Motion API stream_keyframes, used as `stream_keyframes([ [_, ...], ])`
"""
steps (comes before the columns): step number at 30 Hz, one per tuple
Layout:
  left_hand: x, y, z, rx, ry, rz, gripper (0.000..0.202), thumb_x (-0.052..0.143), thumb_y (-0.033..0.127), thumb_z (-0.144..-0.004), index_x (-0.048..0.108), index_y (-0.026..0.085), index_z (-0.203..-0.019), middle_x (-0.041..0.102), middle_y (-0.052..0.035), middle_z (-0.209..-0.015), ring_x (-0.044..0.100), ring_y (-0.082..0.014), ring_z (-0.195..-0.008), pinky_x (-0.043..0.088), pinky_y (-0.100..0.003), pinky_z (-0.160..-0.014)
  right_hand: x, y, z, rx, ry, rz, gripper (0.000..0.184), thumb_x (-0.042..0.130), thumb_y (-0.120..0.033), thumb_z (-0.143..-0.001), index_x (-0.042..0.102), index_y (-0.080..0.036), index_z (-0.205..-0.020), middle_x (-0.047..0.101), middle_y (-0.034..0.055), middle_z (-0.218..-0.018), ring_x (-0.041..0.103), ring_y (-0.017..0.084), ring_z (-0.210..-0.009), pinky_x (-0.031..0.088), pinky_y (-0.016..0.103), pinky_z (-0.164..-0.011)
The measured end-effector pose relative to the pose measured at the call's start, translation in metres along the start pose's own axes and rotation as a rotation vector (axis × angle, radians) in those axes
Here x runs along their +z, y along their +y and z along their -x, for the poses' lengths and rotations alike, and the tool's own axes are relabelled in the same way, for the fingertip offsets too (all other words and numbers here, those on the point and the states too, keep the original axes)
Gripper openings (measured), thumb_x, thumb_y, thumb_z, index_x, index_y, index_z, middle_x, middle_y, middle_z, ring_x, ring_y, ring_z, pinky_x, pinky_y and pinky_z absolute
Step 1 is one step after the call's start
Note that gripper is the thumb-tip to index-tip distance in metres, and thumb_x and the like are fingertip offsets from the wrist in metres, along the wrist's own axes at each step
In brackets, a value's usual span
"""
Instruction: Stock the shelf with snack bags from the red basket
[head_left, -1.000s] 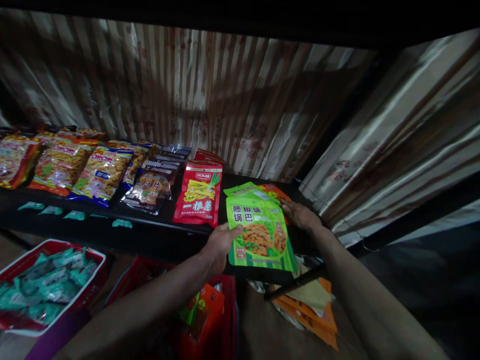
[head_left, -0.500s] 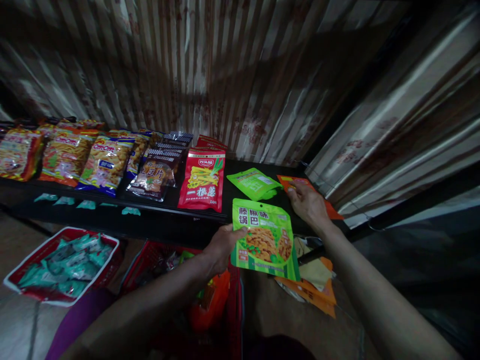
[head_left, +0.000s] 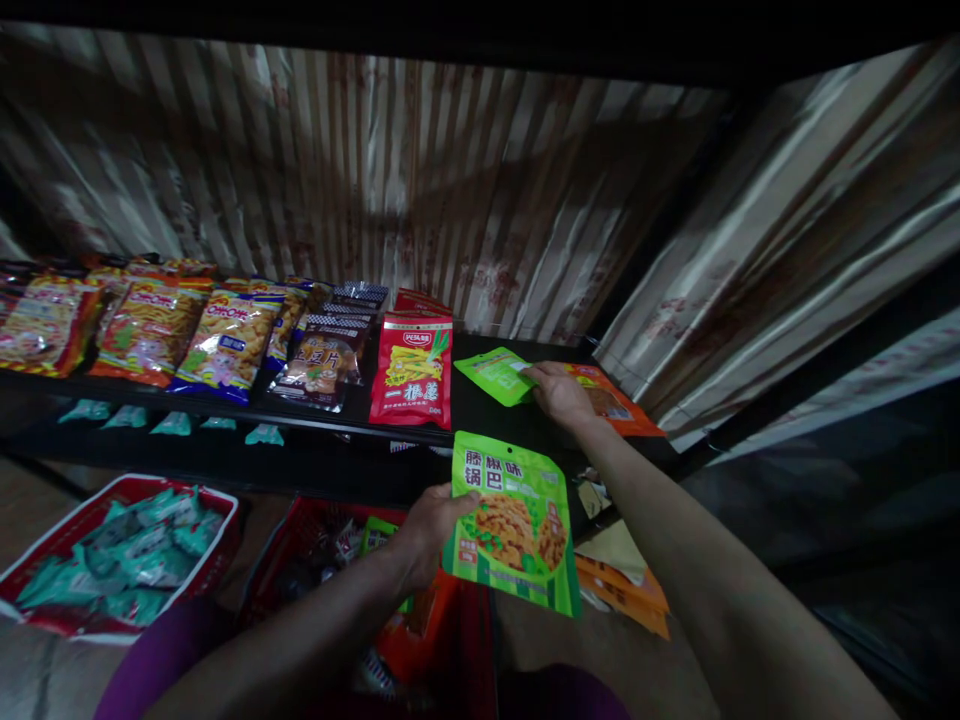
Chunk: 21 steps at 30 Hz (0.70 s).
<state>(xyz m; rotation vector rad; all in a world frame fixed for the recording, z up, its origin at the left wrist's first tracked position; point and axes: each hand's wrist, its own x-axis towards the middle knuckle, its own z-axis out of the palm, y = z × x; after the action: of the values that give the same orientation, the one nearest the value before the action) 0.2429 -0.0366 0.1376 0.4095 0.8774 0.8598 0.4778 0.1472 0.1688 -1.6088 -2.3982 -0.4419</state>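
My left hand (head_left: 427, 527) grips the left edge of a green snack pouch (head_left: 514, 520) and holds it upright in front of the black shelf (head_left: 480, 415). My right hand (head_left: 556, 390) reaches onto the shelf, its fingers resting on the edge of a second green pouch (head_left: 496, 374) that lies flat there. An orange pouch (head_left: 615, 402) lies just right of that hand. A red pouch (head_left: 415, 370) stands to the left of the flat green one.
More snack bags (head_left: 225, 340) line the shelf to the left, with teal price tags (head_left: 172, 424) on its front edge. Below stand a red basket of teal packets (head_left: 124, 555) and a red basket (head_left: 420, 610) under my arms. Orange packets (head_left: 622, 590) lie on the floor. Striped curtain behind.
My right hand has moved left from the orange pouch onto the flat green pouch. My left hand has lowered the held green pouch slightly toward me.
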Motion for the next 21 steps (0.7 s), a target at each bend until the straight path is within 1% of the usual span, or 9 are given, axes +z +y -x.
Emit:
stream_keyframes([
  [2,0.002,0.001,-0.001,0.004,0.01,0.013,0.024,0.063,0.015,-0.075,0.065,0.005,-0.097,0.072,-0.0154,-0.079,0.069,-0.0246,-0.065,0.056,-0.038,-0.068,-0.004,-0.002,-0.006,-0.02,-0.031,0.06,0.037,0.039,-0.009,-0.083,0.064,-0.018,-0.109,0.062,0.0114,-0.105,0.053,0.023,-0.096,0.045,0.035,-0.083],
  [4,0.007,0.005,-0.004,0.01,0.022,0.018,0.023,0.064,0.014,-0.074,0.065,0.005,-0.094,0.072,-0.0151,-0.078,0.069,-0.0244,-0.063,0.056,-0.039,-0.068,-0.011,-0.002,-0.009,-0.047,-0.027,0.108,0.034,0.036,-0.011,-0.086,0.064,-0.019,-0.104,0.061,0.0108,-0.1,0.051,0.023,-0.094,0.044,0.033,-0.08],
  [7,0.019,0.014,-0.014,0.042,0.017,0.034,0.02,0.064,0.013,-0.074,0.066,0.007,-0.093,0.072,-0.0143,-0.078,0.069,-0.0242,-0.063,0.055,-0.041,-0.07,-0.023,0.004,-0.006,-0.046,0.03,0.175,0.033,0.033,-0.014,-0.089,0.063,-0.019,-0.101,0.059,0.0108,-0.098,0.048,0.024,-0.094,0.041,0.032,-0.078],
  [10,0.034,0.027,-0.031,0.077,0.012,0.07,0.016,0.062,0.012,-0.075,0.066,0.008,-0.091,0.072,-0.0132,-0.079,0.069,-0.0237,-0.067,0.055,-0.041,-0.073,-0.032,0.019,0.005,0.01,0.06,0.275,0.033,0.032,-0.017,-0.09,0.063,-0.019,-0.098,0.059,0.0112,-0.097,0.047,0.025,-0.093,0.041,0.033,-0.075],
  [14,0.052,0.043,-0.059,0.159,0.061,0.11,0.012,0.059,0.01,-0.078,0.065,0.009,-0.088,0.072,-0.0117,-0.078,0.07,-0.0229,-0.071,0.055,-0.04,-0.075,-0.034,0.046,0.026,0.124,0.003,0.323,0.029,0.038,-0.017,-0.086,0.064,-0.017,-0.1,0.06,0.0134,-0.099,0.049,0.028,-0.097,0.042,0.035,-0.076],
  [16,0.059,0.048,-0.073,0.195,0.092,0.101,0.011,0.059,0.01,-0.078,0.064,0.009,-0.088,0.072,-0.0114,-0.079,0.069,-0.0228,-0.073,0.055,-0.04,-0.076,-0.032,0.057,0.034,0.206,-0.038,0.26,0.03,0.042,-0.017,-0.083,0.064,-0.016,-0.103,0.06,0.0144,-0.101,0.051,0.029,-0.099,0.043,0.037,-0.078],
  [18,0.063,0.051,-0.083,0.212,0.111,0.084,0.012,0.057,0.01,-0.08,0.063,0.008,-0.091,0.071,-0.0114,-0.079,0.069,-0.0228,-0.072,0.056,-0.04,-0.075,-0.032,0.061,0.039,0.285,-0.032,0.131,0.032,0.046,-0.017,-0.078,0.065,-0.015,-0.103,0.062,0.0148,-0.105,0.052,0.03,-0.103,0.044,0.039,-0.085],
  [19,0.064,0.052,-0.086,0.217,0.112,0.076,0.013,0.057,0.011,-0.081,0.062,0.008,-0.092,0.071,-0.0114,-0.08,0.069,-0.0227,-0.072,0.056,-0.041,-0.075,-0.032,0.059,0.041,0.315,0.003,0.048,0.033,0.047,-0.017,-0.076,0.065,-0.015,-0.103,0.062,0.0147,-0.108,0.052,0.031,-0.106,0.043,0.041,-0.089],
  [21,0.063,0.053,-0.087,0.221,0.103,0.065,0.014,0.056,0.011,-0.081,0.062,0.008,-0.094,0.071,-0.0112,-0.08,0.069,-0.0225,-0.072,0.056,-0.041,-0.075,-0.034,0.05,0.043,0.376,0.136,-0.171,0.034,0.046,-0.018,-0.075,0.065,-0.015,-0.103,0.063,0.0133,-0.112,0.053,0.03,-0.11,0.041,0.042,-0.095],
])
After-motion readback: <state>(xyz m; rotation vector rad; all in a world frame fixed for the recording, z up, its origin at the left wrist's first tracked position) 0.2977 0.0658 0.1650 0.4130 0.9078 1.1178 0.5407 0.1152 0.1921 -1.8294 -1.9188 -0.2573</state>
